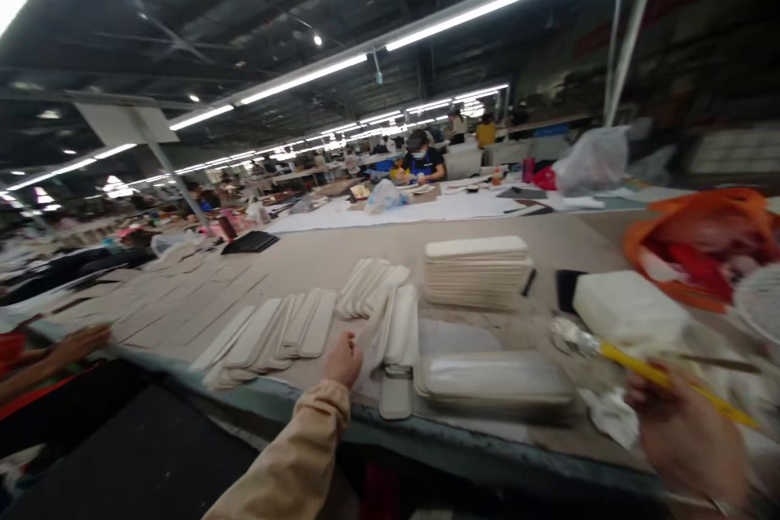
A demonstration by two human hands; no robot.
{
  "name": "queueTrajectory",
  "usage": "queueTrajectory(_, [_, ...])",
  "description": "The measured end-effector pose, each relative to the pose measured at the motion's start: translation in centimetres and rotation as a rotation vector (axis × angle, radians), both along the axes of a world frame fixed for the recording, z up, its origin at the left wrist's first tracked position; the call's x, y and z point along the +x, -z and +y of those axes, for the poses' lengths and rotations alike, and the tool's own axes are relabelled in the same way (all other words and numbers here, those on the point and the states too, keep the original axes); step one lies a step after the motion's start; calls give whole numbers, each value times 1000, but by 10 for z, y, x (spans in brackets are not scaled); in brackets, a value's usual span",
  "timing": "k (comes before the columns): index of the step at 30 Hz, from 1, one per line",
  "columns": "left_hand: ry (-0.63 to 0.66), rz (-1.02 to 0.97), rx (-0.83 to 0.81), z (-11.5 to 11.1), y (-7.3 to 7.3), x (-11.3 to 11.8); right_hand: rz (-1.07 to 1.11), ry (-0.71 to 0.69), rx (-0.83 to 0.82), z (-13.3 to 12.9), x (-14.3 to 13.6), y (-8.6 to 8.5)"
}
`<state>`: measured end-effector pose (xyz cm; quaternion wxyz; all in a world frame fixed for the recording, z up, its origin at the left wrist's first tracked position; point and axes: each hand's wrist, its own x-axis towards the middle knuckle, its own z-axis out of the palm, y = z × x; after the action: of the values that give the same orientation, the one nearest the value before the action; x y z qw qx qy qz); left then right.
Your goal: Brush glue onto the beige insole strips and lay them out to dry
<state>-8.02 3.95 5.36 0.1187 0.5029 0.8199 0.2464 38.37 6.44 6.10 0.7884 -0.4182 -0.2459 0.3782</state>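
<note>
My right hand [686, 431] is closed around the yellow handle of a brush [634, 361], whose whitish, blurred head points left over the table. My left hand [344, 359] is curled closed between fanned pale strips and an upright-lying bundle; whatever its fingers may hold is hidden. Left of it, rounded cream-coloured strips [262, 333] overlap in a row, with a smaller fan [369, 284] behind. Just right of it lies a bundle of strips [402, 325]. A single strip [396, 396] sits at the table edge. Beside it is a stack with a shiny top [493, 378].
A taller stack of strips [475, 272] stands farther back. To the right are a white block-like bundle [630, 309], crumpled white paper [613, 414] and an orange bag [664, 236]. Another person's hand [82, 341] rests at the left edge. A co-worker [423, 158] sits across the table.
</note>
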Motion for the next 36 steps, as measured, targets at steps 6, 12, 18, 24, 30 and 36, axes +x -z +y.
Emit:
queueTrajectory(6, [136, 74, 126, -7, 11, -15, 61, -77, -63, -12, 4, -2])
queueTrajectory(12, [124, -58, 526, -18, -33, -12, -83, 18, 5, -21, -10, -8])
queueTrajectory(18, [561, -356, 441, -19, -90, 57, -169, -37, 12, -19, -22, -8])
queueTrajectory(24, [869, -328, 162, -3, -83, 127, -229, -233, -5, -22, -38, -5])
queueTrajectory(30, [923, -367, -54, 18, -64, 141, -494, -120, -59, -16, -38, 4])
queueTrajectory(36, [616, -437, 24, 32, -47, 125, -799, 70, -148, -1, -39, 13])
